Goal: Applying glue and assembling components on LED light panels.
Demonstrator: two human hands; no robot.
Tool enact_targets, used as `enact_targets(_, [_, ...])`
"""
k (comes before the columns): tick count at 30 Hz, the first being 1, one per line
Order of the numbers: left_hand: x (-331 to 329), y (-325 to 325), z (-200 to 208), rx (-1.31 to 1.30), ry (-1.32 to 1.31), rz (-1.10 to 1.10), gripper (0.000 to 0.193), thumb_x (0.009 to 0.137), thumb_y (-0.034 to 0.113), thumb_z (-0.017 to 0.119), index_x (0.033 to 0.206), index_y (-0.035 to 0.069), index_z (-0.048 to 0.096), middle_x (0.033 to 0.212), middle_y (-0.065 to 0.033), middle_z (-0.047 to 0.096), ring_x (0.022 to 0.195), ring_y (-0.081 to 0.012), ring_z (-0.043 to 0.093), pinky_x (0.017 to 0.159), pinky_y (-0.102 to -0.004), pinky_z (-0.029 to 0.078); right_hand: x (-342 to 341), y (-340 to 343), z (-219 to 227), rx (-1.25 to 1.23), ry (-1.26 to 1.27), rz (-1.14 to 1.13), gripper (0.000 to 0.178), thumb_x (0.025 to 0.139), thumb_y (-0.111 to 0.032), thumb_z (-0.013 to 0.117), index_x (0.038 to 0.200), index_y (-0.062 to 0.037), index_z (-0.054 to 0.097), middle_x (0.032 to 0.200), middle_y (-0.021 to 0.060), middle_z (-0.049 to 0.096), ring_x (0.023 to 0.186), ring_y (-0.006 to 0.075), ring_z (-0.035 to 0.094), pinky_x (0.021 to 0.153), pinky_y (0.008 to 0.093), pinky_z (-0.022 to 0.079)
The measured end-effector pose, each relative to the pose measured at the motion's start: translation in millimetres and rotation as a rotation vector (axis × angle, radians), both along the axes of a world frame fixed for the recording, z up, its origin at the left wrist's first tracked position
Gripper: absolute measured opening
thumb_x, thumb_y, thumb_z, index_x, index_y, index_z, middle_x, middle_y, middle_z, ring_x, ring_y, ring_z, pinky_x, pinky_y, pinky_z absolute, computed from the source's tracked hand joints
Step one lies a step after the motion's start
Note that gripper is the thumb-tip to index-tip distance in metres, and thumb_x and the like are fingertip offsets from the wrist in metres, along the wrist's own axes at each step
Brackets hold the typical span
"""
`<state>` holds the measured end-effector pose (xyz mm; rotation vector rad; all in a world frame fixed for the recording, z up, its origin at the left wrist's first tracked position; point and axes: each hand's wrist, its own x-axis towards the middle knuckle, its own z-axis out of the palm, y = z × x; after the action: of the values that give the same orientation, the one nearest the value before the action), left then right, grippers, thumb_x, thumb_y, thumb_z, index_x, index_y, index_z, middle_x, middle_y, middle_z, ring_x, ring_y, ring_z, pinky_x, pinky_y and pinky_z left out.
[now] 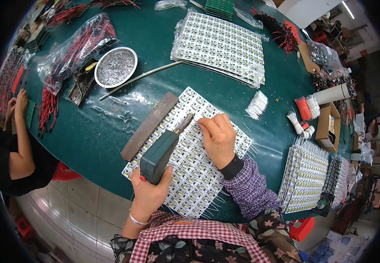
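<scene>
My left hand (149,193) is wrapped round the handle of a dark green soldering gun (157,154). The gun's metal tip points up and away, low over a white LED circuit board panel (185,184) in front of me. Just right of the tip, my right hand (220,139) is closed in a pinch above the panel; whatever sits between its fingertips is too small to make out. Thin white wires stick out along the panel's right and near edges. A brown flat bar (149,126) lies along the panel's left edge.
A stack of LED panels (220,46) lies at the back, near a bundle of white wires (257,105). To the left stand a metal bowl (116,67) and a rod (142,79). Wired panels (304,175) lean at right. A co-worker's hands (18,104) are at far left.
</scene>
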<state>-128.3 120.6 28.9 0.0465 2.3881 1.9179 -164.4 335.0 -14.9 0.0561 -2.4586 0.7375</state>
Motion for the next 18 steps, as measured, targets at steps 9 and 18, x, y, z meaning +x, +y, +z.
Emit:
enact_targets(9, [-0.5, 0.0, -4.6, -0.012, -0.011, -0.019, 0.019, 0.084, 0.009, 0.077, 0.096, -0.003, 0.069, 0.073, -0.0075, 0.068, 0.060, -0.0125, 0.059, 0.056, -0.0298, 0.046, -2.2, 1.0, -1.4, -0.013, 0.014, 0.009, 0.013, 0.078, 0.002, 0.074, 0.088, -0.0049, 0.069, 0.076, 0.0073, 0.050, 0.073, 0.0251, 0.053, 0.063, 0.0380, 0.045])
enact_targets(18, [-2.2, 1.3, -6.1, -0.071, 0.015, -0.036, 0.018, 0.085, 0.008, 0.075, 0.097, -0.003, 0.069, 0.074, -0.0089, 0.068, 0.061, -0.0142, 0.060, 0.058, -0.0315, 0.047, -3.0, 2.4, -1.8, -0.019, -0.017, -0.007, 0.012, 0.080, 0.001, 0.076, 0.089, -0.0047, 0.071, 0.077, 0.0071, 0.054, 0.074, 0.0250, 0.055, 0.064, 0.0374, 0.045])
